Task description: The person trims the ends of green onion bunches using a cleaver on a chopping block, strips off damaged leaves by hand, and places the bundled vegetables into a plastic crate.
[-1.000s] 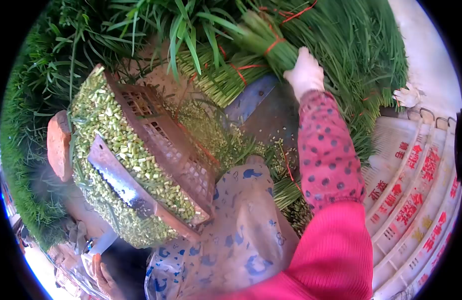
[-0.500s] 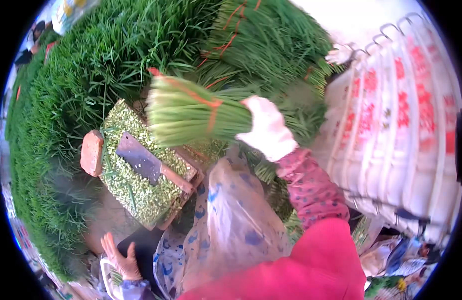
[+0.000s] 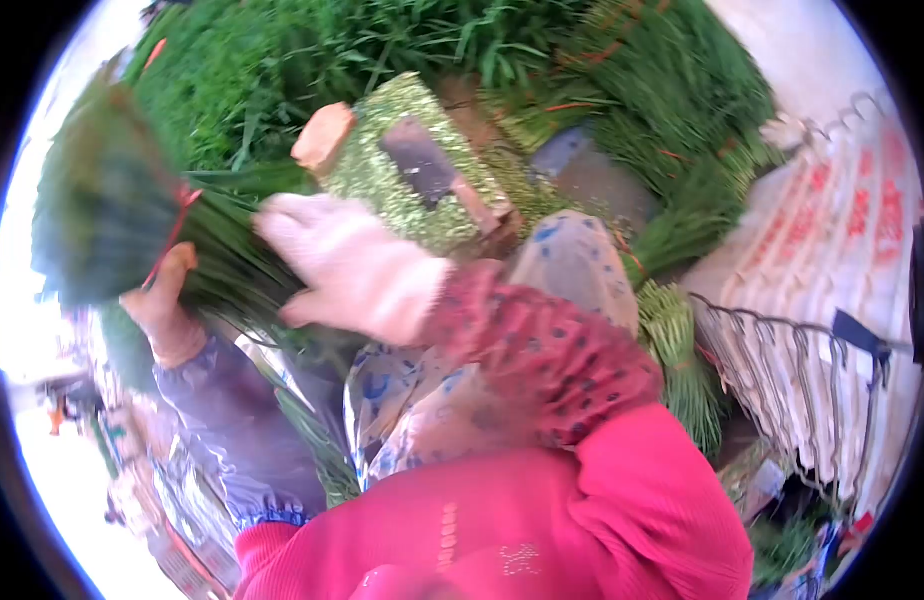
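Note:
My bare left hand (image 3: 167,315) is closed on a large bundle of chives (image 3: 232,240), near the red band round it. The bundle is held up at the left, its leafy end blurred by motion. My right hand (image 3: 357,265), in a white glove, is at the stalk end with its fingers stretched out and thumb apart. Whether it presses on the stalks is hard to make out. Beyond it, a cleaver (image 3: 417,155) lies on a chopping block (image 3: 392,105) covered with chopped pale green bits. A reddish brick (image 3: 323,136) rests against the block's left edge.
Tied greens (image 3: 672,95) are piled at the back right, with loose greens (image 3: 402,40) along the back. A white padded cover with red print (image 3: 822,240) stands at the right. Clear plastic with blue spots (image 3: 577,265) covers my lap. Another bundle (image 3: 687,370) lies beside my right arm.
The bundle has moved from over the block to the far left, its leafy end now outward. My left hand has risen and taken hold of it; my right fingers have straightened. The view has shifted.

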Available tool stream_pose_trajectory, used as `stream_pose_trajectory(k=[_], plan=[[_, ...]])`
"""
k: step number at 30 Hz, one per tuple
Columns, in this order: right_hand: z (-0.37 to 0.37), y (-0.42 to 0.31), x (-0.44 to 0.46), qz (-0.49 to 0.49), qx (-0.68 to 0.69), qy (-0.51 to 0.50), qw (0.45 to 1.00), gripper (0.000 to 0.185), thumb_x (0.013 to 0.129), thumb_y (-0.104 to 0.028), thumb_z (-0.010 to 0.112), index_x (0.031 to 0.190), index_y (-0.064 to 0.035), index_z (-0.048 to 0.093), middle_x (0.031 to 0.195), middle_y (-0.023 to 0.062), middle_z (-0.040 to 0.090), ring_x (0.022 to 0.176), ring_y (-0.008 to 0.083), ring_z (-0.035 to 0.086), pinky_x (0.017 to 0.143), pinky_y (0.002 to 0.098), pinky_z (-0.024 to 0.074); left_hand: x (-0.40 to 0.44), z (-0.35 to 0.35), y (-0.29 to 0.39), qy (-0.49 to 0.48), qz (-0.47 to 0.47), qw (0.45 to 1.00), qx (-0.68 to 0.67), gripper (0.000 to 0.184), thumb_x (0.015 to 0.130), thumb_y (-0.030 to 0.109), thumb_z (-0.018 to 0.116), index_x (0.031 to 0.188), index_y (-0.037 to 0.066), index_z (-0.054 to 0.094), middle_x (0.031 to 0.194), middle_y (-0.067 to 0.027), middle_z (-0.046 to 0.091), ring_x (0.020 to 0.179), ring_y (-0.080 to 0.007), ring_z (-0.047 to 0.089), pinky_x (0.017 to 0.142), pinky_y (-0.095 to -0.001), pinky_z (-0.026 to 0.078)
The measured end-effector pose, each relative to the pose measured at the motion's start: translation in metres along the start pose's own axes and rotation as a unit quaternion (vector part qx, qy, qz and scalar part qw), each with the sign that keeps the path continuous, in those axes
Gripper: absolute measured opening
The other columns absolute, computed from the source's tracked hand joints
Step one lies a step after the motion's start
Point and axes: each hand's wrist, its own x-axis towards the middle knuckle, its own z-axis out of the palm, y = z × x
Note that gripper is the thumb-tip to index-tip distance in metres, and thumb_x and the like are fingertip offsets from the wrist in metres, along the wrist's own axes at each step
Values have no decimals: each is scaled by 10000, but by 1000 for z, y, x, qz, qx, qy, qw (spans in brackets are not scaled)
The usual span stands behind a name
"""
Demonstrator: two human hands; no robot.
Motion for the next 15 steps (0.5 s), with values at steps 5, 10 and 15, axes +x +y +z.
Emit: stream_pose_trajectory(k=[5, 10, 15], plan=[[-8, 104, -72, 317, -287, -121, 896, 606, 748, -202, 764, 1292, -53, 542, 1234, 184, 579, 1145, 378, 588, 966, 471, 506, -2, 2, -49, -47, -107, 976, 183, 1045, 607, -32, 914, 1505, 10, 380, 1326, -115, 597, 1145, -229, 626, 977, -360, 539], [8, 174, -98, 466, -381, -137, 787, 305, 942, -181, 557, 1227, -72, 559, 1217, 138, 607, 1109, 329, 636, 864, 530, 534, -29, 65, -154, -182, -18, 887, 424, 1145, 554, 206, 942, 1520, 48, 347, 1140, -111, 662, 1010, -269, 659, 891, -403, 538], [14, 215, -99, 445, -403, -147, 786, 295, 938, -184, 574, 1203, -56, 561, 1126, 142, 664, 1024, 313, 698, 740, 492, 589, -70, 122, -234, -291, -180, 801, 492, 1317, 489, 330, 947, 1564, 50, 241, 1182, -167, 624, 1078, -354, 615, 936, -484, 471]])
